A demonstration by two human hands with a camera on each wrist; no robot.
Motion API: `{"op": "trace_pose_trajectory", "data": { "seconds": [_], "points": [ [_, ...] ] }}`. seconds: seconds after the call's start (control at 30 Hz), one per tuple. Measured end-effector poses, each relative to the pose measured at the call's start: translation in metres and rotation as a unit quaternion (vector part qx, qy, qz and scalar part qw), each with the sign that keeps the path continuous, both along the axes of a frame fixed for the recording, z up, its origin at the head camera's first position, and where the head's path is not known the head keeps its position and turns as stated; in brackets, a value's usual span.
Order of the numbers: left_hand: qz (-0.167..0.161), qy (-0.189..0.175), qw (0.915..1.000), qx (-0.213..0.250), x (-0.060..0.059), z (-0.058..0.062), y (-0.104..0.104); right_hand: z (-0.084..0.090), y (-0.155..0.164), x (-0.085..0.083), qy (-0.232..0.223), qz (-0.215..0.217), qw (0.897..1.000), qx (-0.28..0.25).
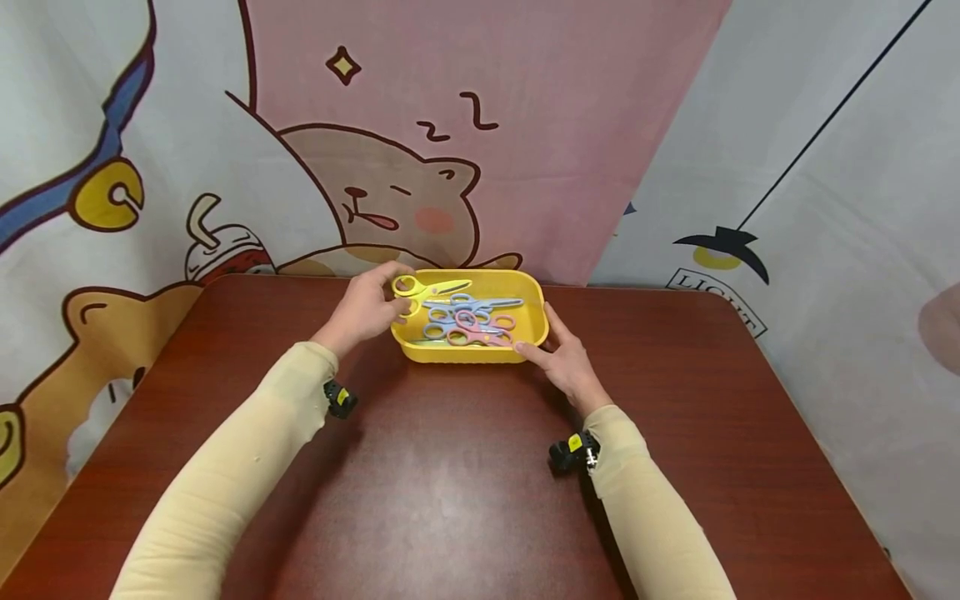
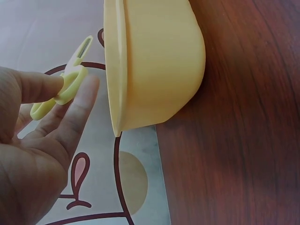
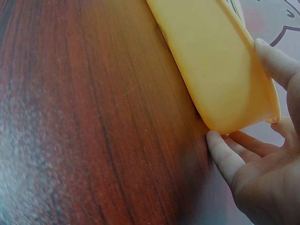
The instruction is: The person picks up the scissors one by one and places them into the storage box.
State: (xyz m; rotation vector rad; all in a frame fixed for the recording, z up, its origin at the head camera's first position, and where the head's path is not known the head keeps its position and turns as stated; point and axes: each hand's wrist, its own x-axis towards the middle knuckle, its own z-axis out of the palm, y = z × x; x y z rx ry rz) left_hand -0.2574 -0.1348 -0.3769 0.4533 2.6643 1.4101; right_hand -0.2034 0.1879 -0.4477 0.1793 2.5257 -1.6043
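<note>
A yellow plastic bin (image 1: 465, 356) stands near the far edge of the table, with several blue and pink children's scissors inside. Over its left end, my left hand (image 1: 365, 307) pinches a pair of yellow scissors (image 1: 442, 288) by the handle. The left wrist view shows the thumb on the yellow handle loops (image 2: 72, 84), above the bin's rim (image 2: 117, 70). At the bin's right end, my right hand (image 1: 572, 367) grips the corner, its thumb (image 3: 276, 61) on the rim and fingers against the end wall. Blue scissors (image 1: 506, 302) lie behind pink scissors (image 1: 491, 338).
The dark red wooden table (image 1: 465, 500) stretches out in front of the bin. A cartoon-printed curtain (image 1: 555, 167) hangs right behind the table's far edge. Small black cameras (image 1: 573, 452) sit on both wrists. Part of a rounded skin-toned shape (image 1: 943, 329) shows at the far right edge.
</note>
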Motion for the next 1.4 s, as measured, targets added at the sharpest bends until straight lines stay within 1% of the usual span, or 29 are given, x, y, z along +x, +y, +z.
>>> {"op": "trace_pose_trajectory", "data": {
  "seconds": [0.17,0.37,0.63,0.83,1.17,1.33,1.4],
  "points": [
    [-0.002,-0.002,0.9998,-0.021,-0.001,0.000,0.002,0.000,0.000,-0.001,-0.001,-0.001,1.000,-0.003],
    [-0.008,-0.015,0.9993,-0.032,-0.001,0.001,0.005,-0.001,0.000,-0.001,0.002,0.002,1.000,-0.001],
    [-0.025,-0.021,0.9982,-0.049,-0.005,-0.001,0.010,0.000,0.000,0.000,0.005,0.003,1.000,-0.006],
    [-0.036,-0.013,0.9972,-0.065,-0.006,-0.003,0.014,-0.001,0.000,0.000,0.005,0.004,1.000,-0.006],
    [-0.055,-0.002,0.9932,-0.103,-0.010,0.000,0.019,-0.001,0.000,-0.001,0.002,0.003,1.000,-0.005],
    [-0.064,-0.016,0.9911,-0.115,-0.012,0.001,0.023,-0.001,0.001,-0.001,0.003,0.001,1.000,-0.009],
    [-0.067,-0.028,0.9902,-0.119,-0.012,0.001,0.023,-0.002,0.000,0.000,0.000,0.002,1.000,-0.011]
  ]
}}
